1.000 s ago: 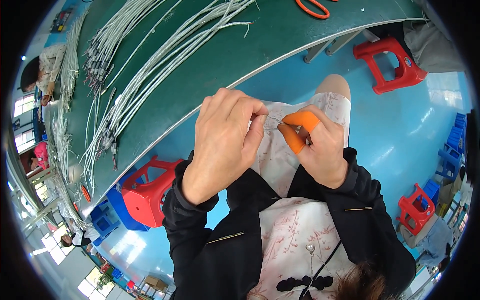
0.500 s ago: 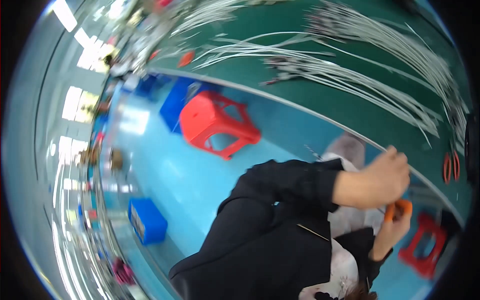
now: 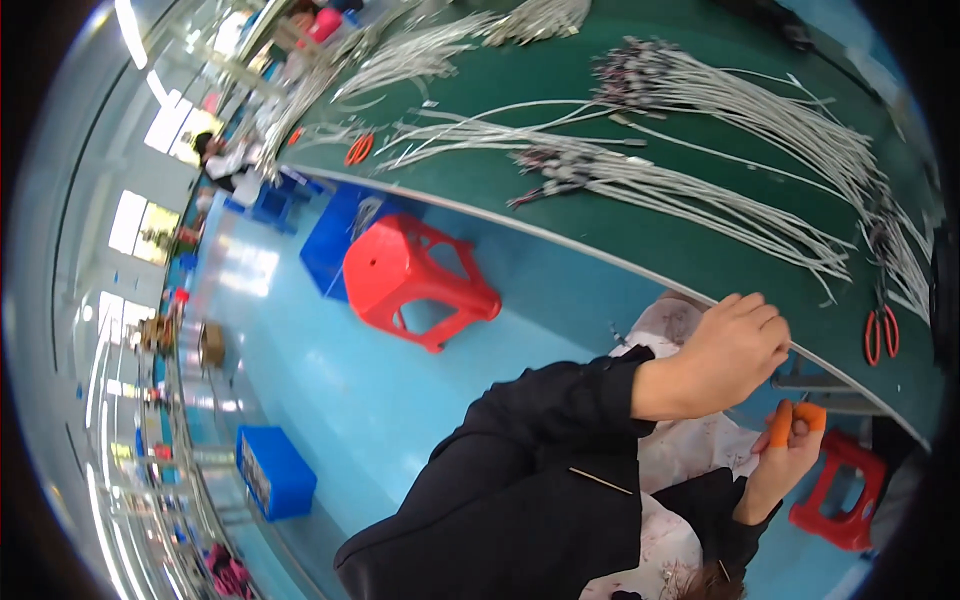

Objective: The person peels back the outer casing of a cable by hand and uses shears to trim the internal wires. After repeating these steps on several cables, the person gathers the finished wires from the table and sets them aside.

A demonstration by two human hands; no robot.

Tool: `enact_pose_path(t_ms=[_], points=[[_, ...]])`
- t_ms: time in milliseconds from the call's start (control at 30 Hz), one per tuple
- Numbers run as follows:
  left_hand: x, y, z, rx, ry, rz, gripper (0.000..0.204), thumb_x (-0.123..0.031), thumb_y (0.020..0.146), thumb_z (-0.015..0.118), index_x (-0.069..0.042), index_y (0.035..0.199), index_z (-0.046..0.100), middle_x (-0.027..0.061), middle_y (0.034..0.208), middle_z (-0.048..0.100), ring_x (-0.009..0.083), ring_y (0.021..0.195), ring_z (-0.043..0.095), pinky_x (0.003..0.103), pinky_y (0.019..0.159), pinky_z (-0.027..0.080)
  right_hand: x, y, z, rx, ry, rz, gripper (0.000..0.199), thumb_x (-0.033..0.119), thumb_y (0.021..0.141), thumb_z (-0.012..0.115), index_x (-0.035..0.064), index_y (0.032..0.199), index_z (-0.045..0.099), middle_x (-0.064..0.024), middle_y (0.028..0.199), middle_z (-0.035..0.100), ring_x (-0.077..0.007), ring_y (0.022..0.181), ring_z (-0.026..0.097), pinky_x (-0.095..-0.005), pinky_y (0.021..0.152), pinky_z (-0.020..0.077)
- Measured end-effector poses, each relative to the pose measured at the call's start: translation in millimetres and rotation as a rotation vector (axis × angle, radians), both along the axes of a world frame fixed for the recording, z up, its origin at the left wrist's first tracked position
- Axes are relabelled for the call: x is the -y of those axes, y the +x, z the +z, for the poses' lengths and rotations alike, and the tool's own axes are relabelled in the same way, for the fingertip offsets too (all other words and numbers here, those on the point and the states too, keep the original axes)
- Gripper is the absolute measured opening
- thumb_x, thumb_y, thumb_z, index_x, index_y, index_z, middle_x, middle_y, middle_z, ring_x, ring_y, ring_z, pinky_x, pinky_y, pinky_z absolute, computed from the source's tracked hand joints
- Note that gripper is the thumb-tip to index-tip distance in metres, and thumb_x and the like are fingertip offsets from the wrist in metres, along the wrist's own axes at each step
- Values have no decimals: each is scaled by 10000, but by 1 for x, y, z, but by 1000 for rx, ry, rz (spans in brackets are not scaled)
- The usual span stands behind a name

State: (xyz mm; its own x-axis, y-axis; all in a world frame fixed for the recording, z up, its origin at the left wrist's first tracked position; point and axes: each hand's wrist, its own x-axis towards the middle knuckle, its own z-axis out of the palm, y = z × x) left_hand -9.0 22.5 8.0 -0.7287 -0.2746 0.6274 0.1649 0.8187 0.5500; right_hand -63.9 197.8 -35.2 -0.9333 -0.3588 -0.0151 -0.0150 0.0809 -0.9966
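Observation:
My left hand [image 3: 735, 348] is held at the front edge of the green-topped table [image 3: 640, 238], its fingers curled in and their inner side hidden. Lower down and to the right is my right hand [image 3: 788, 452], apart from the left. Orange covers sit on two of its digits, and the fingers are bent together; whatever they hold is too small or hidden to tell. Beyond my hands lies a bundle of white cables [image 3: 700, 197] with dark connector ends at its left. Red-handled scissors [image 3: 890, 325] rest on the tabletop to the right.
A larger cable bundle [image 3: 740, 95] lies farther back, and an orange-red pair of handles [image 3: 360, 149] at the left. Near the table stand a red stool [image 3: 380, 262] and a blue bin [image 3: 325, 245]. Another red stool [image 3: 835, 510] is at right. A blue crate [image 3: 285, 470] stands left.
The view has shifted and become sharper. My left hand appears slightly lower and to the left, still by the table edge. The right hand stays below it, with the fingers curled.

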Motion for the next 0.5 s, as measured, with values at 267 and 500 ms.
enact_pose_path(t_ms=[267,500], points=[[-12,-20,-26,278,663,-215,226,-13,871,580,-10,1096,589,78,967,645,127,841,611,258,732,484,16,-11,11,-30,-117,-75,180,-39,805,639,53,820,485,13,663,503,-43,521,415,-193,462,314],[-35,-21,-18,456,1074,-328,130,-33,846,649,-7,973,650,38,894,641,80,785,570,230,729,462,-2,-9,-3,-194,92,-92,216,-36,789,684,23,825,480,-18,633,557,-30,487,474,-204,426,343]])
